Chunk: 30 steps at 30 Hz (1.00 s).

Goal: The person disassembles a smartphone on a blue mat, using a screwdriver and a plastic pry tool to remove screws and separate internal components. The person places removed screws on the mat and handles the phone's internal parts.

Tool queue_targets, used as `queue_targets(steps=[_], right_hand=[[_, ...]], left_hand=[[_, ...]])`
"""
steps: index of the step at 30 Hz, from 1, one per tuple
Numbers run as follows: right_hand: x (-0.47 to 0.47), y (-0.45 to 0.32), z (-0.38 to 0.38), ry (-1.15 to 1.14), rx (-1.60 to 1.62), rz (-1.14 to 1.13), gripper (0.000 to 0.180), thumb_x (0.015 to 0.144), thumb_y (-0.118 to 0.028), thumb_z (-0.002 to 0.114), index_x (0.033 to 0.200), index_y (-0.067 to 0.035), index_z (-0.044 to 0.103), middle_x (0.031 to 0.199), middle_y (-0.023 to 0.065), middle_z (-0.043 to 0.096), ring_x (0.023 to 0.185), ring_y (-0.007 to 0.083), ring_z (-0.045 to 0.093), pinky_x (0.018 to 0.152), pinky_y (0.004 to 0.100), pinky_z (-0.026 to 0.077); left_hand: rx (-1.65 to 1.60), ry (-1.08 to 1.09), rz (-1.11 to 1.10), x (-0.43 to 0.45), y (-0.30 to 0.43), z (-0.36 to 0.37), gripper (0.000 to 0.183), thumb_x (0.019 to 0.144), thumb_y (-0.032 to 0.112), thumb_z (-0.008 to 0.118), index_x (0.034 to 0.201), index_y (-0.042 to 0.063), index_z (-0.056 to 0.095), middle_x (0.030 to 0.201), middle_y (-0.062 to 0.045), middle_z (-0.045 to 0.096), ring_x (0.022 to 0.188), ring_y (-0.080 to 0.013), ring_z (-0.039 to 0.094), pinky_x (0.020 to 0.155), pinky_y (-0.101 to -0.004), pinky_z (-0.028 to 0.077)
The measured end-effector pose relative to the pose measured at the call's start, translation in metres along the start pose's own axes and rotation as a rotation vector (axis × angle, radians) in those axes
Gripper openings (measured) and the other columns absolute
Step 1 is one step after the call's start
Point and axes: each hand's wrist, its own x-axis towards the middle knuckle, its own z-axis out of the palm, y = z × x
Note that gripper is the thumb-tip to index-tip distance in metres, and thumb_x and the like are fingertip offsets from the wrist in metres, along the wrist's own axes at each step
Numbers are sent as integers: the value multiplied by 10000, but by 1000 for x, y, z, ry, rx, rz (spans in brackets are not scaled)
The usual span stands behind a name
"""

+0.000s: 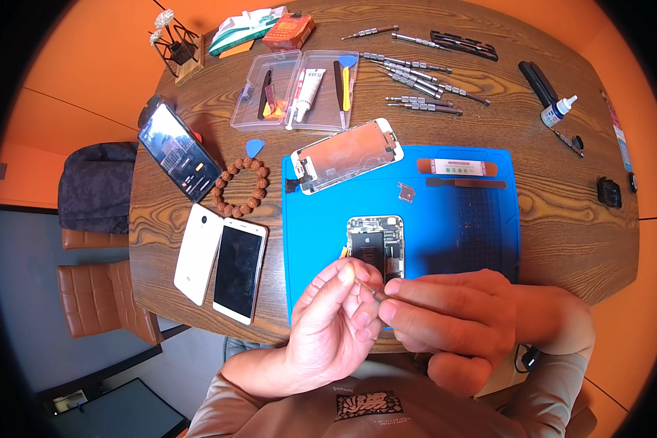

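My right hand (460, 323) grips a slim precision screwdriver (378, 295) between thumb and fingers. Its thin tip points up and left into my left hand (331, 326), whose thumb and fingertip pinch together there. Whether a small screw sits between those fingertips is too small to tell. Just beyond both hands lies an opened iPhone body (368, 249), its black battery and circuit board exposed; the hands cover its lower end. It rests on a blue silicone repair mat (317, 230). A detached white-framed display assembly (350, 156) lies face down across the mat's far left edge.
A small metal shield plate (407, 192), a flat pry tool (465, 183) and a packaged strip (457, 167) lie on the mat. Several screwdrivers (416, 76) and a clear plastic case (293, 125) lie beyond. Left are a propped phone (179, 153), a bead bracelet (259, 193) and a white-framed phone (240, 268).
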Motion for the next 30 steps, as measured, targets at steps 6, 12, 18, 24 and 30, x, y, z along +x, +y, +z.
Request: queue_targets(steps=[6, 12, 18, 24, 30], right_hand=[[-2, -1, 3, 58, -27, 18, 172, 1004, -143, 593, 997, -95, 428, 1079, 275, 771, 943, 370, 795, 777, 423, 690], [-3, -1, 4, 60, -23, 16, 167, 999, -145, 595, 999, -91, 437, 1081, 275, 771, 944, 373, 795, 774, 426, 690], [-3, -1, 3, 69, 15, 39, 161, 990, -119, 599, 999, -74, 444, 1082, 298, 761, 941, 383, 795, 755, 426, 689], [-4, 0, -2, 51, 33, 60, 140, 1000, -75, 604, 1029, -46, 470, 1080, 313, 752, 930, 386, 798, 721, 427, 687], [-5, -1, -1, 100, -4, 82, 192, 991, -94, 671, 1048, -32, 498, 1073, 295, 760, 929, 372, 804, 728, 430, 692]], left_hand=[[-19, 30, 21, -1, -2, 2, 220, 1153, 217, 559, 1200, 27, 660, 1150, -102, 706, 689, -102, 552, 597, -269, 491], [-17, 11, 27, 0, -3, 3, 222, 1151, 208, 563, 1204, 18, 663, 1115, -109, 710, 708, -107, 561, 606, -272, 495], [3, 1, 69, 1, -5, 4, 238, 1152, 211, 563, 1192, 4, 673, 1067, -107, 699, 725, -124, 574, 605, -282, 499], [51, 4, 104, 1, -7, 5, 258, 1154, 225, 564, 1194, -5, 672, 1011, -104, 690, 737, -124, 575, 608, -279, 493], [47, -15, 100, 2, -9, 7, 262, 1151, 233, 572, 1191, -4, 675, 984, -89, 691, 736, -126, 567, 619, -279, 479]])
